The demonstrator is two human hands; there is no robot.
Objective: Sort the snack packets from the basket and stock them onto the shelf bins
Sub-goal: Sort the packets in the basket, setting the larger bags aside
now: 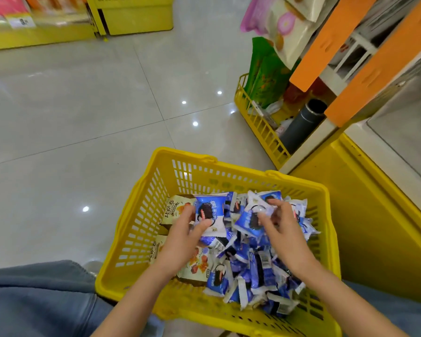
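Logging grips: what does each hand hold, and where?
Left hand grips a blue packet by its lower left edge; right hand pinches a second blue packet near its upper right.

Over a yellow basket [153,215] on the tiled floor [71,105], the left hand [182,237] grips a blue snack packet [210,215] while the right hand [281,229] pinches another blue packet [249,221] above the heap.
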